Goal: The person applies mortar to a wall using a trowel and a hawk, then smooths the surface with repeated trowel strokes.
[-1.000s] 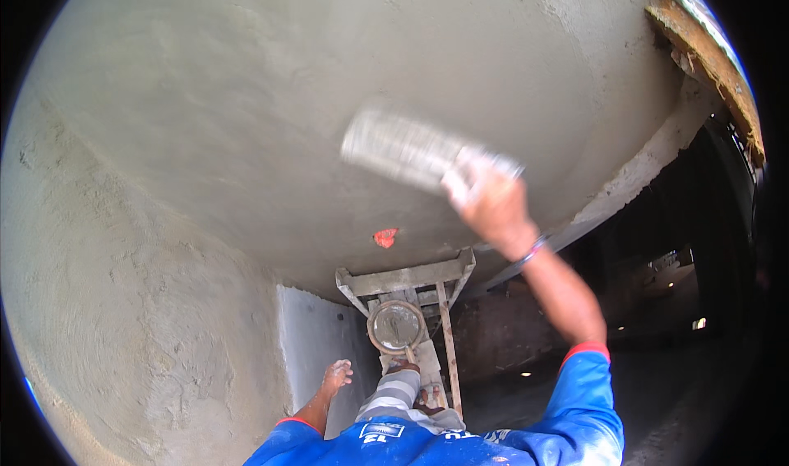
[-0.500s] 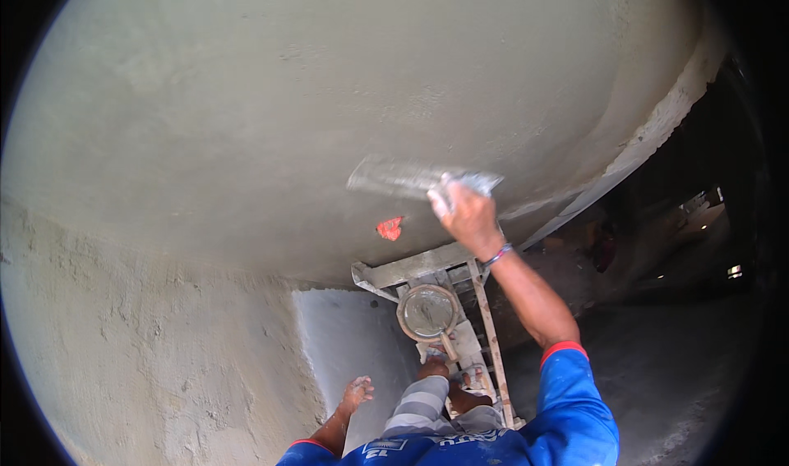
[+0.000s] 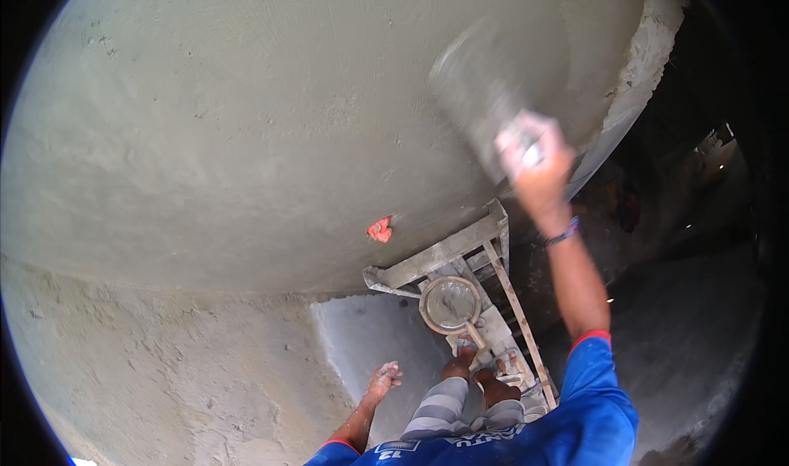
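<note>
My right hand grips a flat plastering trowel, motion-blurred against the smooth grey plastered surface. A small ragged orange patch shows in that plaster, left of the trowel. My left hand, dusted with plaster, hangs low with loosely bent fingers apart, holding nothing. Below, a round, long-handled pan with wet grey material lies on a narrow wooden scaffold, by my feet.
A rougher plastered wall spans the lower left, beside a paler wall section. The plaster ends in a ragged edge at the right. Beyond it lies a dark lower space with small spots of light.
My right hand and trowel have moved up and to the right, and the trowel has turned steeper. The view has shifted, so the scaffold and my left hand appear further right.
</note>
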Motion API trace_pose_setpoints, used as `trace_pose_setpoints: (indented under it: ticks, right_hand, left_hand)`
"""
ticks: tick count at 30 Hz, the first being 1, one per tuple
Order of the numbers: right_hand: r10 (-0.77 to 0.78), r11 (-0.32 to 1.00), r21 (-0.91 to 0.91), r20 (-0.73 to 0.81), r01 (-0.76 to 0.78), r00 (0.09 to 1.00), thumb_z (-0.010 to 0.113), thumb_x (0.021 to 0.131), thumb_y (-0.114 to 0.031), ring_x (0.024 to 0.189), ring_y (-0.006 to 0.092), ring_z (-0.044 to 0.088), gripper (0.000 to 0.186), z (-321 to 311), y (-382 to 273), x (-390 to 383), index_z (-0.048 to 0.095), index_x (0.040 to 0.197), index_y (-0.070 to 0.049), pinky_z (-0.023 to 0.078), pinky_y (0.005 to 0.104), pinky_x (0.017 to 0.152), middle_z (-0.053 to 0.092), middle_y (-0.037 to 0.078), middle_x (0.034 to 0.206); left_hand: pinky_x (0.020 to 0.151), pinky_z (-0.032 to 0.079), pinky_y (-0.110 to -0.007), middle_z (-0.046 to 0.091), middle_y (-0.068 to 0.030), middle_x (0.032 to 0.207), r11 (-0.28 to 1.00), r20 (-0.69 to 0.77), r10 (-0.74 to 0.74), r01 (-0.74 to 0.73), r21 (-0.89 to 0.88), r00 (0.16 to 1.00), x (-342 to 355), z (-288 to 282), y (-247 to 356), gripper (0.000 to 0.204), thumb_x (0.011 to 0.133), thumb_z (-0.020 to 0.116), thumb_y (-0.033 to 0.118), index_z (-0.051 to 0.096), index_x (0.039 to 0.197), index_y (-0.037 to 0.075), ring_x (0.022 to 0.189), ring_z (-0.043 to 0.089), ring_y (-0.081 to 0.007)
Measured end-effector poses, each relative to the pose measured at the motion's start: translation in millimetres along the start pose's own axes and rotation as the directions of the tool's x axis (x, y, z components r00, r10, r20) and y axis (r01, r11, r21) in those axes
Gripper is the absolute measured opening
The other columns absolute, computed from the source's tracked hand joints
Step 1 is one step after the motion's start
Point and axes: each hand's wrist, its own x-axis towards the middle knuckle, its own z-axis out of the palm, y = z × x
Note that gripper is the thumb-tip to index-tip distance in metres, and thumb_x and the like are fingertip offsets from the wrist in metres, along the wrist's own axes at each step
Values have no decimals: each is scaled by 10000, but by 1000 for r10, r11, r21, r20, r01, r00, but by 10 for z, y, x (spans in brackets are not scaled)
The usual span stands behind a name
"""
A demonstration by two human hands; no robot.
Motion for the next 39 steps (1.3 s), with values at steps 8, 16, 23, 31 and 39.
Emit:
trace_pose_setpoints:
  ticks: [8,16,23,31,39]
  right_hand:
    - [-83,993,-77,100,91,992,730,786,-270,708,226,667,333,119,137,698,618,990,-32,523,328,615,671,137,800]
    - [-109,989,143,575,31,811,673,826,-271,578,298,623,278,1523,105,-2090,546,956,-60,502,400,503,578,109,662]
    - [824,162,666,314,-728,471,644,866,-270,526,97,521,255,469,573,-2289,563,1014,-78,435,280,425,528,-9,688]
    - [973,-229,945,227,-232,-39,693,828,-311,457,111,397,252,113,2908,-2450,479,820,-177,336,268,404,381,-28,598]
    - [981,-148,924,183,-353,68,665,848,-270,413,111,377,190,755,2100,-1208,537,849,-129,307,278,361,389,-26,575]
  left_hand:
    - [685,501,-289,660,-63,980,1000,5,-31,31,-6,1000,-12,-64,-202,549,858,617,496,542,1245,113,694,638,-150]
    - [641,509,-281,662,-63,955,989,-74,-125,130,71,989,9,-352,-259,518,874,607,470,550,1233,101,641,622,-138]
    - [655,530,-279,657,-79,962,998,-78,-56,58,20,995,-198,-162,164,523,859,656,405,549,1238,60,656,625,-152]
    - [681,536,-278,660,-93,970,992,29,-81,78,103,996,-7,36,188,540,848,671,403,550,1243,55,677,640,-167]
    - [661,539,-289,660,-102,980,992,-20,-56,58,111,998,31,-280,240,525,853,652,438,564,1202,55,678,642,-177]
